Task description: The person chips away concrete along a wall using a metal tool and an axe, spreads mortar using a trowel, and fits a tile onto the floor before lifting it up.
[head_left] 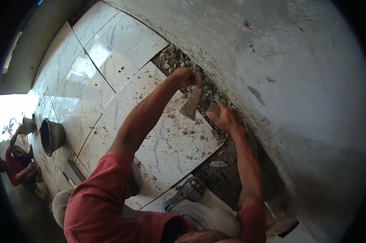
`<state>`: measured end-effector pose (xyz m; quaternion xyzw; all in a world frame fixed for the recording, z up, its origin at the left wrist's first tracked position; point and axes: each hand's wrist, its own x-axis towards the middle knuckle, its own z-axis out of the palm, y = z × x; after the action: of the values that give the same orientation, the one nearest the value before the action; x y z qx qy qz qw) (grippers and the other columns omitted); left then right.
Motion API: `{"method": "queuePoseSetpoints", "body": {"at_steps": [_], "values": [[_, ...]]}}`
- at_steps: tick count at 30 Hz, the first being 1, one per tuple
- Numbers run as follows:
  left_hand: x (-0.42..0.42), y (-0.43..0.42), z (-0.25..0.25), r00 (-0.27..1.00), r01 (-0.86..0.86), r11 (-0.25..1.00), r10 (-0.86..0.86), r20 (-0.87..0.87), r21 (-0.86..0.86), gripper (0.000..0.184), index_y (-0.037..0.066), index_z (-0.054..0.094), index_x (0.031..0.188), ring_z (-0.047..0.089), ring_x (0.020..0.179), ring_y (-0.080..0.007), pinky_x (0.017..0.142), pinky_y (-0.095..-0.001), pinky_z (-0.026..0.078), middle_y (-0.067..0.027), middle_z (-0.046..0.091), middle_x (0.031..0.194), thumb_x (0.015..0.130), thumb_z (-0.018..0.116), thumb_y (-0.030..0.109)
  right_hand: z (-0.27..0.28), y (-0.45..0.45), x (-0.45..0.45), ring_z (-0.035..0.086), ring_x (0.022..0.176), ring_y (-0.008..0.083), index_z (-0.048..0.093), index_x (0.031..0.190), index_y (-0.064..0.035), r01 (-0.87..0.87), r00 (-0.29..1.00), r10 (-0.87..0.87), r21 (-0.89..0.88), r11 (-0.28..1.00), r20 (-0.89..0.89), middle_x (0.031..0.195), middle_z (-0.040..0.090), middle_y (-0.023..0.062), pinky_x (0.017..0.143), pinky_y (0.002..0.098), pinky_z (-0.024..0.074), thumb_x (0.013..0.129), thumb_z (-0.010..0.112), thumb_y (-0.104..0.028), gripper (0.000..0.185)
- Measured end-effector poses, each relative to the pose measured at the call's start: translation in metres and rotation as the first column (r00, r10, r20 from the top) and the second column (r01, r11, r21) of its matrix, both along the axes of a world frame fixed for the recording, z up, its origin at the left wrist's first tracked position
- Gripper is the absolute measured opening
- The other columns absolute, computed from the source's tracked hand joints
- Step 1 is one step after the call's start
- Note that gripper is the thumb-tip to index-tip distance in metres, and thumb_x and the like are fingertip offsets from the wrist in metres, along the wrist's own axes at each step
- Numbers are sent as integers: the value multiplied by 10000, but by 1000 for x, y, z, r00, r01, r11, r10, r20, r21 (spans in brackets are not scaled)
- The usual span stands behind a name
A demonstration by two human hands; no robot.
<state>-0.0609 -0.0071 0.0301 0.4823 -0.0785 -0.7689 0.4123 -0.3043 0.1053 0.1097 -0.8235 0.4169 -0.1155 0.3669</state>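
My left hand (185, 78) is closed, its fingers curled above the rubble along the foot of the wall. Just below it is a flat, dust-coated blade-like piece (190, 105) that flares toward its lower end. Whether my left fingers grip its narrow end is unclear. My right hand (228, 118) is closer to the wall, with thumb and fingers around a small flat grey-brown piece (213, 108). Between the hands lie broken grey chunks (207, 92). Under the blade-like piece is a white marbled floor tile (166, 139) strewn with crumbs of debris.
A rough grey wall (288, 81) rises on the right. Beside it runs a rubble-filled gap (170, 58). My sandalled foot (192, 189) is near the tile's lower edge. At left are a black bucket (52, 137) and another person (20, 166) holding a second bucket (28, 125).
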Motion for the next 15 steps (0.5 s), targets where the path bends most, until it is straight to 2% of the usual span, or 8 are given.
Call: {"method": "queuePoseSetpoints", "body": {"at_steps": [2,4,7,9,12,13,14,15], "values": [[2,-14,7,1000,-27,1000,27,8,-13,115,-98,431,960,593,787,-327,780,-495,537,-194,523,895,904,393,-4,21,3,10,638,678,383,542,834,-6,129,973,-106,104,986,-206,727,628,192,575,448,509,795,605,-491,491],[-4,-12,2,999,-47,999,47,-2,13,118,-99,434,955,592,784,-325,779,-493,540,-193,525,892,904,396,1,45,25,16,646,687,367,559,807,-45,-153,988,153,-112,982,-9,683,615,148,566,443,513,793,588,-521,478],[6,-8,2,1000,20,1000,-20,4,1,122,-98,447,946,593,783,-317,760,-486,546,-186,526,890,903,405,9,45,25,24,635,663,376,563,780,-55,-219,899,338,-383,897,278,665,601,141,555,441,505,812,577,-492,439],[5,-1,6,998,4,1000,-5,58,18,115,-82,465,922,596,774,-292,732,-449,552,-166,534,854,899,430,25,-12,-5,2,644,674,371,551,920,-27,-45,998,41,100,994,38,748,634,206,571,460,509,831,559,-509,490],[19,10,-2,983,-1,997,15,183,-76,104,-64,486,890,602,781,-271,704,-399,551,-150,540,811,892,461,37,-15,-14,7,637,717,399,514,1039,9,310,939,-302,29,950,-165,781,636,230,619,455,511,838,548,-513,561],[19,19,32,978,22,1000,-19,208,-13,119,-52,507,832,608,764,-245,669,-352,543,-139,545,770,889,481,50,17,-11,12,639,782,392,469,1095,30,254,924,-193,154,955,-329,850,630,258,664,426,507,856,541,-475,564],[20,16,36,977,34,999,-34,210,3,119,-52,507,832,608,764,-245,669,-352,543,-139,545,770,889,481,50,25,-4,4,639,782,392,469,1095,30,265,923,-199,171,949,-330,850,630,258,664,426,507,856,541,-475,564],[24,14,36,982,24,999,-19,190,-25,142,-47,514,818,609,736,-230,630,-342,529,-136,553,762,895,472,65,28,1,-7,634,796,376,468,1096,23,286,958,-280,214,934,-61,875,629,236,679,422,502,854,559,-448,537]]}}
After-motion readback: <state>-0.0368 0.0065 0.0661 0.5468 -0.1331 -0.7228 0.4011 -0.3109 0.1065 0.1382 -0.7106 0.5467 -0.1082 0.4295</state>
